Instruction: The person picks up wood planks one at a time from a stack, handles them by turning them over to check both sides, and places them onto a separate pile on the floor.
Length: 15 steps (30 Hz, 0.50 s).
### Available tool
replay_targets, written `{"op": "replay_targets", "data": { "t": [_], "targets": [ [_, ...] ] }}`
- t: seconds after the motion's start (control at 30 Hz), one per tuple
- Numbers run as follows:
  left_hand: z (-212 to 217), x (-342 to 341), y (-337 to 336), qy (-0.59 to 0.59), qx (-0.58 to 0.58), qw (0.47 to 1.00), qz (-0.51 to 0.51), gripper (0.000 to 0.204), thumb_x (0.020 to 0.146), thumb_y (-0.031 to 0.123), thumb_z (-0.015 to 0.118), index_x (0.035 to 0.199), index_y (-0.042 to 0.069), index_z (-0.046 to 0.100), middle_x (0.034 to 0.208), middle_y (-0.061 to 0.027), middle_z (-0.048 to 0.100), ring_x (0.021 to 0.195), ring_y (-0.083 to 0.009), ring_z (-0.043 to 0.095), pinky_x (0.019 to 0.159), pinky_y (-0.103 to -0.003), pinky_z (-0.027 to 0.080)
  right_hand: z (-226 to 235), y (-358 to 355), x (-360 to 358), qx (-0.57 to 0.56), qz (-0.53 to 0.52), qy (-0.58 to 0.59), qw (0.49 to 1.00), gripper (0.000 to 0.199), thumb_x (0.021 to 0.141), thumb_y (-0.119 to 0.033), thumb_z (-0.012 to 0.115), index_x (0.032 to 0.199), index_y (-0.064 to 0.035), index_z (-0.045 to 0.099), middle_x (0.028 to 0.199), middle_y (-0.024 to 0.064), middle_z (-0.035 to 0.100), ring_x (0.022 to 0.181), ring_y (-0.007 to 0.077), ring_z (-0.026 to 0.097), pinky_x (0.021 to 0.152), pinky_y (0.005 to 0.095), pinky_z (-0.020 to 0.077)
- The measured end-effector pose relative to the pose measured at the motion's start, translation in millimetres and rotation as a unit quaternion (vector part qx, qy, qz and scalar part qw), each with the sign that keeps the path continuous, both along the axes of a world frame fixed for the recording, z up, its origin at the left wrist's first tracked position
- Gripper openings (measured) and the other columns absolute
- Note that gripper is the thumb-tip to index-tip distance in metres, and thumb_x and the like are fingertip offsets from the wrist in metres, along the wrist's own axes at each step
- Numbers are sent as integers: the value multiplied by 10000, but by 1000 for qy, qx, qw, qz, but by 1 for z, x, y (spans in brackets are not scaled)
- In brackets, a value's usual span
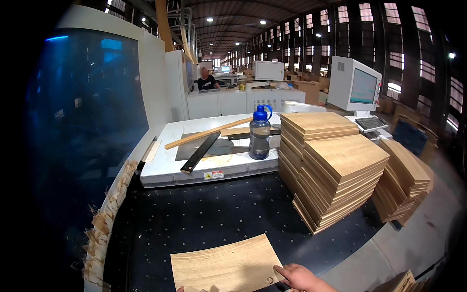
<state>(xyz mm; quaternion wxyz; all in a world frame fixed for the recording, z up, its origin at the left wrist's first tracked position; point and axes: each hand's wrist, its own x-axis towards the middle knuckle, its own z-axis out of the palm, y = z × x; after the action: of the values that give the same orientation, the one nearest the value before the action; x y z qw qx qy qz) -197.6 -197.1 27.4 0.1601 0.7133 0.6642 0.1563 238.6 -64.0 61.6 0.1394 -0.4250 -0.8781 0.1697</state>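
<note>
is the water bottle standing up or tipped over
Upright: the water bottle stands nearly vertical, with its blue lid at the top.

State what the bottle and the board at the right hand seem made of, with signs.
Bottle: probably tinted plastic, glossy, since it is see-through with highlights; its blue cap looks like opaque plastic.
Board: wood or wood-look laminate, smooth, showing pale brown grain; which one stays unclear.

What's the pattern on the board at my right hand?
The board has light tan wood grain, best in the head view.
</note>
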Motion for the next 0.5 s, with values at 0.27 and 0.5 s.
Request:
{"op": "replay_targets", "data": {
  "t": [0.27,0.5],
  "targets": [
    [-90,-76,16,-72,9,997,32,569,817,229,610,1327,63,419,800,-129,576,682,-263,570,621,-357,475,16,18,42,-91,-1,103,991,513,797,-111,640,1287,-96,489,1112,129,606,952,287,597,834,358,483],
    [67,9,106,96,32,994,33,506,794,269,692,1224,62,523,686,-26,545,595,-201,509,610,-268,462,185,-46,269,313,-493,501,639,548,906,-125,509,1390,-14,280,770,73,595,572,108,517,533,228,438]
  ]
}}
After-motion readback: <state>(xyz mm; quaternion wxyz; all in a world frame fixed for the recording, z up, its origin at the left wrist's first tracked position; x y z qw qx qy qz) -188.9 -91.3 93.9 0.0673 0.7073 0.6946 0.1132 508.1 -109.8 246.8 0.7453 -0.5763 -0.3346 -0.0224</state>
